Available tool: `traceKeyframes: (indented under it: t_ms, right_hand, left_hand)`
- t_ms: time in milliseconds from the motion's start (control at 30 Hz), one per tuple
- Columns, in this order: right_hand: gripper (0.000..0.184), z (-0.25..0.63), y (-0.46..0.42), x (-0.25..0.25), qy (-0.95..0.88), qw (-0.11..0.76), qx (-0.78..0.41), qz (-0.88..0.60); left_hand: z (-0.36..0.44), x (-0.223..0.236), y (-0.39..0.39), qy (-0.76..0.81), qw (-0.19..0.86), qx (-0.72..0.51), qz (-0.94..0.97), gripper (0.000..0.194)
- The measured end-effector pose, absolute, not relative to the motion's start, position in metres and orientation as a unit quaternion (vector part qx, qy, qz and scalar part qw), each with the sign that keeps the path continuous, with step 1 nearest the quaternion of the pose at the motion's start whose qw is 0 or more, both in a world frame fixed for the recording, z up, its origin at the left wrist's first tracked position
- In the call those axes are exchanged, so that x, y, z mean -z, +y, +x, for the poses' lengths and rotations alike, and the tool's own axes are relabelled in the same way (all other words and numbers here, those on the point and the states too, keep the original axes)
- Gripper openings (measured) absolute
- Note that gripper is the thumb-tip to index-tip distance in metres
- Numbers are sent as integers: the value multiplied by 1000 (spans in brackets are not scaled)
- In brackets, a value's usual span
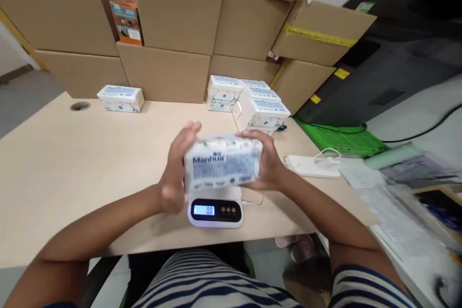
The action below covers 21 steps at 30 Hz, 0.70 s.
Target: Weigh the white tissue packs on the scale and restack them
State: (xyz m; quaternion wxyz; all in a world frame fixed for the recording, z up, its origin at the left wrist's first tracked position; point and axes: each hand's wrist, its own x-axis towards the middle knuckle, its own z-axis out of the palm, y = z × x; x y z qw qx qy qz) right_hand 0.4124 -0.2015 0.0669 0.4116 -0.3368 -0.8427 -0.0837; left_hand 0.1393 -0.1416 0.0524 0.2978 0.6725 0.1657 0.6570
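Note:
Between my two hands is a white soft pack of tissues [224, 166] marked "Manhua", slightly blurred, with its printed face toward me. My right hand [267, 161] wraps the pack's right end, fingers over the top edge. At the left end, my left hand [176, 168] presses against the side, its fingers pointing up and away. Just below and behind the pack, a small white digital scale [216, 224] lies on the table, its lit display reading 0.0. The pack hides most of the weighing plate.
One tissue pack [121, 99] lies at the back left, beside a cable hole [80, 106]. Several stacked packs [265, 108] stand at the back right. Cardboard boxes [166, 72] wall off the table's far edge. A power strip [312, 166] with a white cable lies right.

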Motion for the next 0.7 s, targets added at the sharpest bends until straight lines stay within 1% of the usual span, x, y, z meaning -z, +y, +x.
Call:
traceKeyframes:
  t_ms: [33, 100, 133, 167, 200, 267, 333, 400, 467, 500, 633, 700]
  right_hand:
    - [136, 414, -184, -73, -838, 398, 57, -369]
    - [158, 416, -144, -78, -810, 377, -24, -448]
    - [165, 417, -124, -79, -795, 351, -64, -490]
    - [165, 417, -105, -79, -785, 306, -94, -531]
    - [160, 417, -88, -78, -778, 244, -108, -569]
    - [148, 413, -61, -76, -766, 149, -103, -617]
    - [141, 401, -45, -74, -761, 110, -66, -636]
    - [138, 383, -33, -69, -765, 102, -23, -635]
    - [126, 362, -23, -61, -775, 82, 7, -626]
    - [116, 353, -18, -57, -779, 68, 15, -623]
    - [63, 348, 1, -47, -779, 16, 51, -625]
    - [50, 359, 7, -47, -780, 3, 74, -622]
  left_hand:
    - [134, -55, -124, 154, 321, -643, 678, 98]
    - [130, -54, -84, 184, 356, -630, 666, 96]
    - [130, -48, -64, 217, 358, -619, 664, 98]
    - [130, -40, -46, 262, 356, -604, 663, 102]
    - [130, -29, -30, 318, 349, -584, 660, 106]
    - [131, -7, -10, 427, 339, -555, 628, 103]
    - [131, 10, -2, 474, 337, -549, 600, 92]
    - [132, 18, -1, 466, 345, -553, 598, 81]
    - [132, 20, -1, 448, 363, -554, 601, 74]
    - [132, 19, -1, 447, 373, -552, 597, 71]
    - [129, 16, 0, 472, 394, -551, 564, 58]
    - [127, 16, -1, 479, 395, -547, 562, 53]
